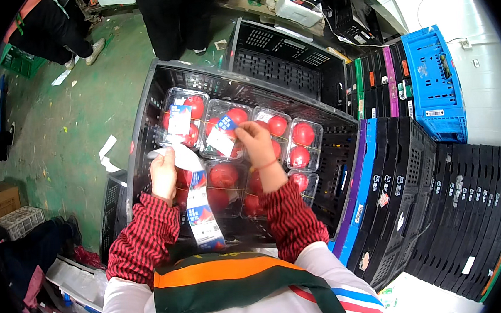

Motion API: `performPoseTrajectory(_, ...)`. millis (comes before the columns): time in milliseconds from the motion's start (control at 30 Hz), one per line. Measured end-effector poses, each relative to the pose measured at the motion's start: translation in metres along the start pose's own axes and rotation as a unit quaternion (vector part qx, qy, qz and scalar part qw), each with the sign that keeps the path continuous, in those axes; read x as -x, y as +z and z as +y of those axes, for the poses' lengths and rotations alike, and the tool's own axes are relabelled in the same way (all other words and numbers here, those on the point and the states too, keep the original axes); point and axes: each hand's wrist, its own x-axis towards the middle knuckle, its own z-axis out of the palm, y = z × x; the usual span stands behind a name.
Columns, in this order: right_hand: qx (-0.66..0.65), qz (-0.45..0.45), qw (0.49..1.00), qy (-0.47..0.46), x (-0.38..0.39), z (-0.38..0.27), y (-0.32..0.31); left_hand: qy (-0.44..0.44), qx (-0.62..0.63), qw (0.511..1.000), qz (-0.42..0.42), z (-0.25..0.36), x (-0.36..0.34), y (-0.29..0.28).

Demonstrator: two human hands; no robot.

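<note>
My left hand (pixel 163 174) is closed on a curling strip of white and blue labels (pixel 202 213), which hangs down over the packs. My right hand (pixel 257 147) pinches the edge of a blue and white label (pixel 222 136) at the lid of a clear plastic pack (pixel 212 113). Whether that label is stuck down I cannot tell. Round red fruits, like tomatoes, fill the packs, and thin yellow bands cross several of them. To the left, another pack (pixel 189 96) bears a label (pixel 179 119). An unlabelled pack (pixel 304 143) lies right of my right hand. All sit inside a black crate (pixel 245 85).
Behind stands another black crate (pixel 287 56). Folded black crates (pixel 394 186) are stacked on the right, with a blue crate (pixel 433 83) beyond. Discarded paper (pixel 108 154) lies on the green floor (pixel 104 91). Two people stand at the far side.
</note>
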Motion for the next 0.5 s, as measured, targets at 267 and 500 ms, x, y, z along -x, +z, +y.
performPoseTrajectory(267, 0.298, -0.084, 0.95, 0.038, -0.076, 0.029, -0.027, 0.326, -0.488, 0.747, -0.311, -0.018, -0.004, 0.048)
performPoseTrajectory(500, 0.421, -0.032, 0.906, -0.031, -0.075, 0.034, -0.024, 0.287, -0.628, 0.652, -0.313, -0.041, -0.027, 0.068)
